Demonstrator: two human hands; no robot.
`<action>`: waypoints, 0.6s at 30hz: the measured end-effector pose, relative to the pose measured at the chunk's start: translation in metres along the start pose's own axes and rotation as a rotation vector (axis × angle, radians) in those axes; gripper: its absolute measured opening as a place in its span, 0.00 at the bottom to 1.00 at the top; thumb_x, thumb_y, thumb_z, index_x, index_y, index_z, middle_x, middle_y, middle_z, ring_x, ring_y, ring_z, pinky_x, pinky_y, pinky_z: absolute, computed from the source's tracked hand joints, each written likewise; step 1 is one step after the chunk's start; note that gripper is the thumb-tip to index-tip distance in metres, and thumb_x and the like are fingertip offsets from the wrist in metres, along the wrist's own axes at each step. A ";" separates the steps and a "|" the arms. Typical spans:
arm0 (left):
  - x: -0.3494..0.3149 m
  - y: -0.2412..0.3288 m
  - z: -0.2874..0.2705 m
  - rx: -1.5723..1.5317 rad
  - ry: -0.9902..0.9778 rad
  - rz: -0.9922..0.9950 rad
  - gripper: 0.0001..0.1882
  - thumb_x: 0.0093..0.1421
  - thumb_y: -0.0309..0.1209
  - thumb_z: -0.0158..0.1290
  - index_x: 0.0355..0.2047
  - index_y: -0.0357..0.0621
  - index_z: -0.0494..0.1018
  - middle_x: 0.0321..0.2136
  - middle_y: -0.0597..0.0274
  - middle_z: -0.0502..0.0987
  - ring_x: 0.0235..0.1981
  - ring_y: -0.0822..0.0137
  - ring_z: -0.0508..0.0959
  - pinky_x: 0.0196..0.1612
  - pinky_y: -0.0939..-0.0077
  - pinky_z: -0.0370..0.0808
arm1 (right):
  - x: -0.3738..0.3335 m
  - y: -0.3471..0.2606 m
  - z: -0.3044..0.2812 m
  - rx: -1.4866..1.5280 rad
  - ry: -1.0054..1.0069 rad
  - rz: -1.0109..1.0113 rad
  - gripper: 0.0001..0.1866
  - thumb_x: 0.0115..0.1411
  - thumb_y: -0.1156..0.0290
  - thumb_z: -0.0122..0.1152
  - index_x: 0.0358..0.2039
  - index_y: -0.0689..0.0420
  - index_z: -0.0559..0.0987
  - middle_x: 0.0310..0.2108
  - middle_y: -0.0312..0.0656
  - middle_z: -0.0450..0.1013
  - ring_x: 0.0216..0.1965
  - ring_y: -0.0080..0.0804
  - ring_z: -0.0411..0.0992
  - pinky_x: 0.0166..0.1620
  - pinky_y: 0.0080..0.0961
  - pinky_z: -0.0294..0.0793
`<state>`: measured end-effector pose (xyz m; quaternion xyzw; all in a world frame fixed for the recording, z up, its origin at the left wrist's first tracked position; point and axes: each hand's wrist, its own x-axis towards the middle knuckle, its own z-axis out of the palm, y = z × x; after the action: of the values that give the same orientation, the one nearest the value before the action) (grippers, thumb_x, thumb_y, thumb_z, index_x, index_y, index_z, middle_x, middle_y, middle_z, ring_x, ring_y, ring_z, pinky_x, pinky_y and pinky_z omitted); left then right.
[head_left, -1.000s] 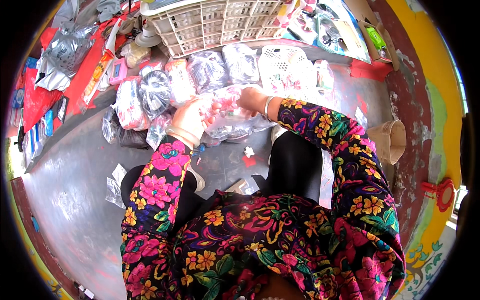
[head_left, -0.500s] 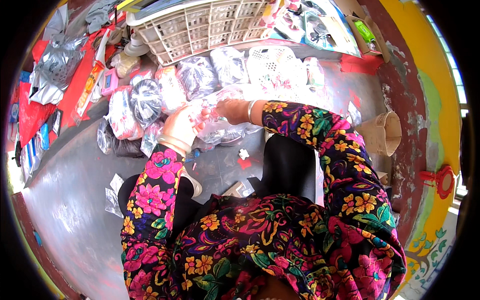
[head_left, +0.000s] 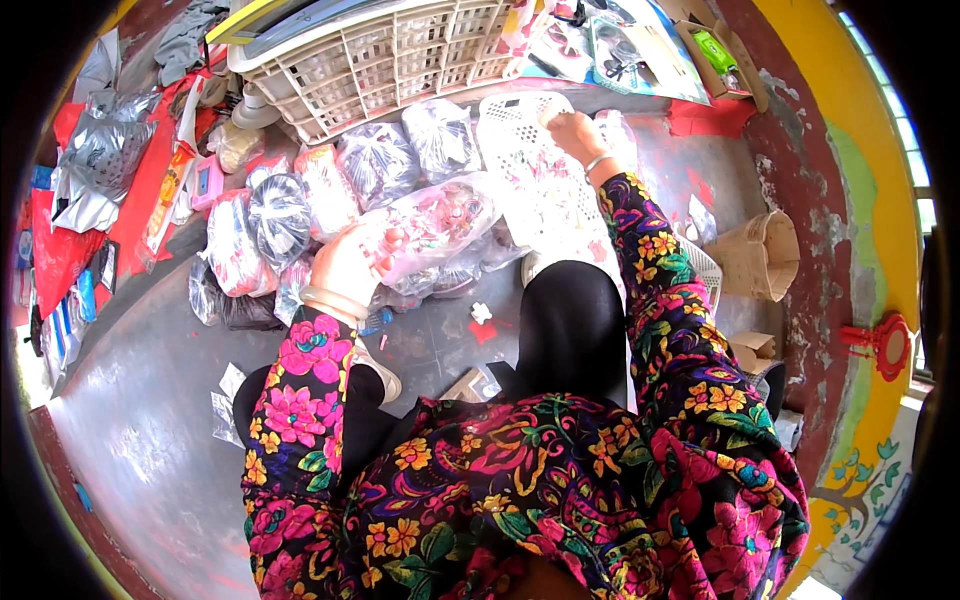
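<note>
Clock directions run from the centre of the view. My left hand [head_left: 345, 268], at 10 o'clock, has its fingers curled inward, pinching the near end of a clear bag [head_left: 440, 225]. The bag lies at 11 o'clock, extending from my fingers toward 2 o'clock, with pink and red pieces visible through its film. My right hand [head_left: 578, 138], at 1 o'clock and well apart from the bag, is over the far part of a white holed basket [head_left: 508, 110]; its fingers are bent, but I cannot tell whether they pinch anything. Red and white pieces lie in the basket, partly washed out by glare. Beyond the bag, packets [head_left: 378, 165] form an arc from 10 to nearly 12 o'clock. A beige crate [head_left: 385, 75] stands behind them at 11, a pink box [head_left: 207, 183] farther out at 10, and a brown carton [head_left: 735, 258] toward 3. A white scrap [head_left: 481, 313] lies near the centre on the grey floor [head_left: 150, 400].
</note>
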<state>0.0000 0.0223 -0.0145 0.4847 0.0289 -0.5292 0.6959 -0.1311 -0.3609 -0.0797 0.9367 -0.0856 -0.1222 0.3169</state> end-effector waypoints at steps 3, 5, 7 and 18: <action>-0.004 0.000 0.007 0.082 0.013 0.018 0.14 0.57 0.32 0.43 0.41 0.39 0.67 0.31 0.57 0.72 0.31 0.65 0.73 0.31 0.76 0.69 | -0.020 -0.010 0.050 0.524 -0.177 0.255 0.12 0.48 0.70 0.50 0.34 0.55 0.75 0.35 0.40 0.72 0.40 0.35 0.70 0.41 0.27 0.68; -0.004 0.003 0.007 -0.005 0.037 -0.040 0.14 0.57 0.32 0.42 0.41 0.39 0.67 0.31 0.57 0.72 0.32 0.66 0.73 0.31 0.77 0.68 | -0.023 -0.024 0.061 0.755 -0.249 0.422 0.15 0.48 0.71 0.48 0.38 0.56 0.73 0.35 0.44 0.71 0.41 0.38 0.69 0.43 0.30 0.68; -0.004 0.005 0.010 -0.044 0.054 -0.071 0.14 0.57 0.32 0.42 0.41 0.40 0.67 0.31 0.57 0.72 0.32 0.66 0.73 0.32 0.77 0.68 | -0.025 -0.034 0.069 0.765 -0.261 0.379 0.19 0.48 0.72 0.47 0.43 0.56 0.70 0.36 0.48 0.71 0.43 0.41 0.68 0.44 0.32 0.67; 0.001 0.003 0.011 -0.066 0.068 -0.078 0.14 0.57 0.32 0.42 0.42 0.39 0.66 0.32 0.58 0.72 0.32 0.66 0.72 0.32 0.77 0.68 | -0.028 -0.040 0.051 0.758 -0.413 0.432 0.22 0.42 0.67 0.56 0.41 0.57 0.71 0.35 0.49 0.71 0.38 0.43 0.70 0.41 0.29 0.68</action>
<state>-0.0024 0.0139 -0.0074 0.4777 0.0891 -0.5378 0.6889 -0.1695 -0.3522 -0.1386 0.9031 -0.3780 -0.1971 -0.0525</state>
